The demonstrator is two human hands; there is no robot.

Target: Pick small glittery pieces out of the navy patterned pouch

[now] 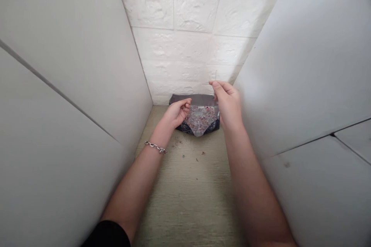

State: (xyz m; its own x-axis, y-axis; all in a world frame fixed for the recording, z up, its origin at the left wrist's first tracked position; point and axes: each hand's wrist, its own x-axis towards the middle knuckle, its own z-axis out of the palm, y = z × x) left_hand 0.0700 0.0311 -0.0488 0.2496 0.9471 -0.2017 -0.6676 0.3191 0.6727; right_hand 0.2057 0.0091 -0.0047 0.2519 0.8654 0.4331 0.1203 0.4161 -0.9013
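Grey panels wall me in left and right; a white brick-pattern wall closes the far end. Between them runs the pale desk, with a few small specks scattered near its middle. At the far end, against the wall, lies a dark cloth bearing a heap of tiny mixed-colour beads. My right hand is raised just right of the heap, its grip pinched together on a thin needle pointing up. My left hand, chain bracelet at the wrist, hovers at the heap's left edge, fingers curled inward; whether they pinch anything I cannot tell.
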